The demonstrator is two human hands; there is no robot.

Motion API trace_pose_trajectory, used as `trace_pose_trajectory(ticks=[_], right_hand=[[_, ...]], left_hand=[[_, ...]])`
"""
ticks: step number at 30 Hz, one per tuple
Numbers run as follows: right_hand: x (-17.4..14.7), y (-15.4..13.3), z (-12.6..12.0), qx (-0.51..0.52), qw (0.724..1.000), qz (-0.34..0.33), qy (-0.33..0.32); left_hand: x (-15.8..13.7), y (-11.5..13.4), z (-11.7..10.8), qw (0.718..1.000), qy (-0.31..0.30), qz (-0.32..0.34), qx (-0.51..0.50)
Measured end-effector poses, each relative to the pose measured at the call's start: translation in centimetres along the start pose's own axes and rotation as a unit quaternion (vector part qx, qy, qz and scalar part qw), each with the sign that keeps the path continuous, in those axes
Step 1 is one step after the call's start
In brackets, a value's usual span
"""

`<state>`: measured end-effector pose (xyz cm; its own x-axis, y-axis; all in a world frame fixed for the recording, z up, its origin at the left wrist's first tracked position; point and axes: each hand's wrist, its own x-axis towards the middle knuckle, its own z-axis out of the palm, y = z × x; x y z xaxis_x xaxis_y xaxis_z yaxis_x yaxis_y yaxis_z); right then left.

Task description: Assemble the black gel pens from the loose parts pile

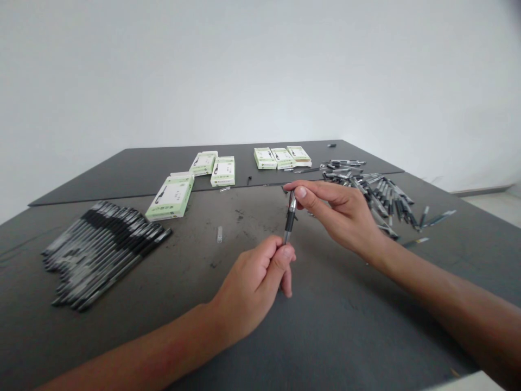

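Note:
Above the middle of the table, a pen [290, 220] with a black grip is held nearly upright between both hands. My left hand [260, 274] is closed round its lower part, the fingers wrapped over the barrel. At the upper end, my right hand [340, 212] pinches the pen's tip between thumb and fingers. Whether a cap sits at that end is hidden by the fingertips. Left of my hands lies a layered row of pens [108, 247], side by side. A loose heap of pens and pen parts [378, 198] is spread beyond my right hand.
Green and white pen boxes stand on the dark table [195, 347]: a near one [171, 196] at left, others [223, 171] behind it, and a group [280, 157] farther back. A small clear strip [220, 234] lies in the middle. A white wall rises behind.

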<state>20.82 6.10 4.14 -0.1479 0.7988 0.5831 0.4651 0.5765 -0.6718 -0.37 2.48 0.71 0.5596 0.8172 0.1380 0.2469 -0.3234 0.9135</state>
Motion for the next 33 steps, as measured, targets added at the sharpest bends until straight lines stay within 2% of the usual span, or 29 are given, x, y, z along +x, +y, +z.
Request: trace_pose_trajectory(ticks=[10,15,23,33], right_hand=[[-0.3,-0.5,0.7,0.050,0.997,0.049,-0.021],[-0.4,-0.7,0.9,0.075,0.995,0.053,-0.030],[-0.5,-0.6,1.1,0.049,0.996,0.067,-0.036],[-0.8,-0.6,1.9,0.155,0.981,0.112,-0.028]], left_hand=[[0.0,-0.5,0.0,1.000,0.015,-0.007,-0.010],[0.0,-0.6,-0.1,1.000,0.014,-0.003,-0.009],[0.1,-0.9,-0.2,1.000,0.024,0.000,-0.002],[0.2,-1.0,-0.2,1.000,0.021,0.000,0.003]])
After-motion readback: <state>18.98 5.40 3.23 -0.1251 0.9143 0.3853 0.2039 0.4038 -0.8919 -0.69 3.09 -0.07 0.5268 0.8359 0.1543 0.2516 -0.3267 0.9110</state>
